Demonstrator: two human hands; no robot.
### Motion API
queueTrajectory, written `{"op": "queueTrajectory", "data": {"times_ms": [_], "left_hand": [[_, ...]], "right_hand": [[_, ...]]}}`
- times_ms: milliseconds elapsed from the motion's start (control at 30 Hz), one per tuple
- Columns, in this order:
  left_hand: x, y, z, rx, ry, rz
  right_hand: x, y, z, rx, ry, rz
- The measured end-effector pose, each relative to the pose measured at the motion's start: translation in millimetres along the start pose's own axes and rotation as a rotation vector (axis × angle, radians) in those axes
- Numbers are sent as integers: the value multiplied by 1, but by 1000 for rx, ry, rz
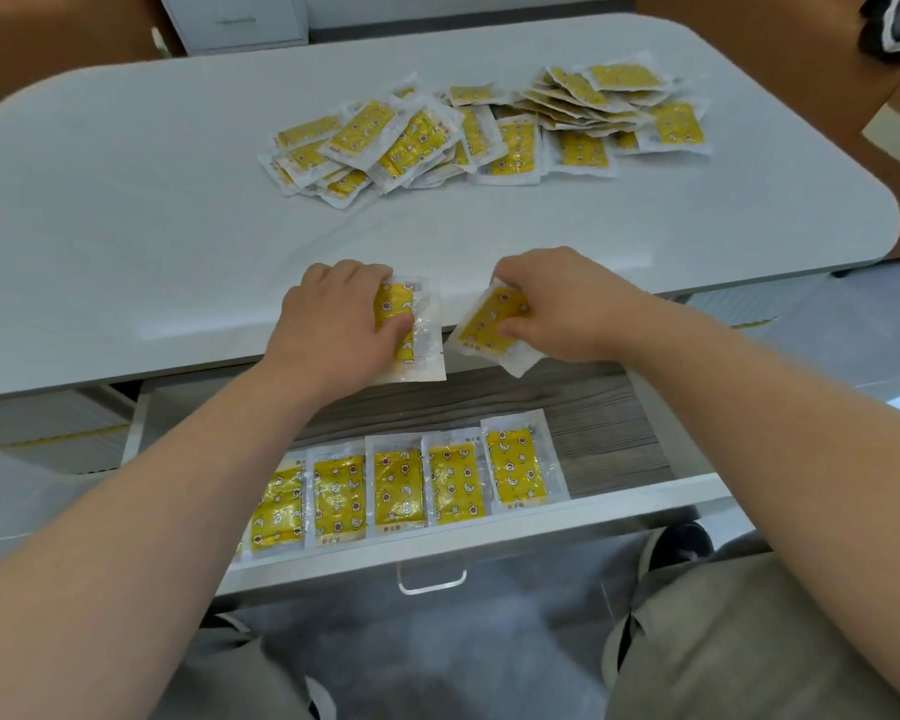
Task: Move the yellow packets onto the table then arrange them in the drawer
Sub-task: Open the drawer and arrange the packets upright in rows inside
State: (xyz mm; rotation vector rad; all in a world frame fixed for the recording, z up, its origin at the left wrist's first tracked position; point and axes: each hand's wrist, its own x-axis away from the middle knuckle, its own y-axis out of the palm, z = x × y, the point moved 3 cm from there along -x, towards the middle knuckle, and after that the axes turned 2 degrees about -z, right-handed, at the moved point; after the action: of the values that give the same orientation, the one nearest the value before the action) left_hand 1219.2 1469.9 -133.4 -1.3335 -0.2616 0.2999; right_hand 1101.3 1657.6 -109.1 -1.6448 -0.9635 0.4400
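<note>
Heap of yellow packets (489, 132): upper centre to upper right of frame, lying loose on the white table (126, 210).
Row of packets (401, 485): lower centre, flat and side by side along the front wall of the open drawer (604, 428).
First held packet (417, 350): centre, over the table's near edge, gripped by the left hand (328, 330), fingers curled round it.
Second held packet (481, 324): just right of the first, tilted, pinched by the right hand (567, 304).
Drawer handle (431, 582): below the row.
</note>
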Motion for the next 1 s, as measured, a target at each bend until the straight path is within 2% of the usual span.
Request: {"op": "queueTrajectory", "data": {"times_ms": [200, 300, 433, 600, 833, 1000], "left_hand": [[3, -2, 8, 170, -13, -18], [7, -3, 22, 175, 47, -34], [16, 3, 41, 208, 90, -137], [25, 13, 47, 284, 84, -262], [26, 16, 41, 322, 12, -287], [24, 20, 38, 381, -37, -318]], "right_hand": [[21, 6, 12, 276, 33, -489], [18, 33, 24, 353, 54, -613], [9, 71, 35, 300, 78, -739], [2, 102, 42, 315, 86, -699], [-1, 116, 57, 434, 91, -592], [-6, 96, 52, 519, 123, -494]]}}
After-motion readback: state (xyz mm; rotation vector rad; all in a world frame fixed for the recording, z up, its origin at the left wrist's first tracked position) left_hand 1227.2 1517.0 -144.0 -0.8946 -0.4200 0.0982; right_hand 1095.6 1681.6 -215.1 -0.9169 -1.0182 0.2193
